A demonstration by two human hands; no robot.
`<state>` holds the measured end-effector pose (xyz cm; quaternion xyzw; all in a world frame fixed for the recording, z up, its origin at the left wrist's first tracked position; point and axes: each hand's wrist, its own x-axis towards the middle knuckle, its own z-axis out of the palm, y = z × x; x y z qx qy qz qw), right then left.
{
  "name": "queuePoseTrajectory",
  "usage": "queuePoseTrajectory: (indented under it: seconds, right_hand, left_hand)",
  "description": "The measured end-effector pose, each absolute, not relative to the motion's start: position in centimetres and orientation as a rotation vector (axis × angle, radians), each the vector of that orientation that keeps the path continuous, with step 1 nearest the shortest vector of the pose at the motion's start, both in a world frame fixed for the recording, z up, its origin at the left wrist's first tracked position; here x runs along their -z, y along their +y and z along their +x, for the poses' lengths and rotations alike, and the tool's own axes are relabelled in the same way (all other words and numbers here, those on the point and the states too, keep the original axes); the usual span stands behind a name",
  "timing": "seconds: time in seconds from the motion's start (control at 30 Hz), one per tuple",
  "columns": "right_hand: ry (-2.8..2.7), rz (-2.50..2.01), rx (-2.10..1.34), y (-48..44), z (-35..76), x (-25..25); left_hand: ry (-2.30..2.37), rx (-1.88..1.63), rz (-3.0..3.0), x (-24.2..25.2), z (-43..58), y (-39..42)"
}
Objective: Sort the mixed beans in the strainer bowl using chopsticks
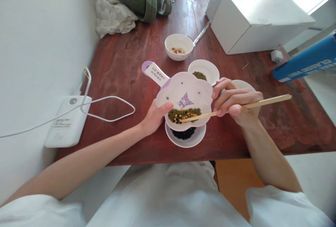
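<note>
A left hand [156, 118] grips the rim of a light, flower-shaped melamine plate [185, 87], thumb [168, 105] on top, fingers hidden beneath, as the plate sits over a white dish [195, 141] of black beans [183, 134] on a wooden bench [123, 139]. The right hand [235, 103] has its fingers [225, 96] clamped on stiff bamboo chopsticks [265, 101], tips among small, slippery green beans [183, 115]. Both forearms reach forward; the plate's flat handle [156, 73] offers another hold.
</note>
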<state>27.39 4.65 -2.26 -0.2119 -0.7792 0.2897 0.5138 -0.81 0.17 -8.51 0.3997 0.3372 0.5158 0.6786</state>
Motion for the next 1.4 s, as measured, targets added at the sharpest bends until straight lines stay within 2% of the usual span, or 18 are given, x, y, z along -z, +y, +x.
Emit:
queuePoseTrajectory:
  seconds: [1.4]
  right_hand:
    - [-2.029, -0.332, -0.603, 4.09, 26.75, 1.5]
  left_hand:
    - [0.762, -1.136, 0.907, 8.84, -1.03, 0.29]
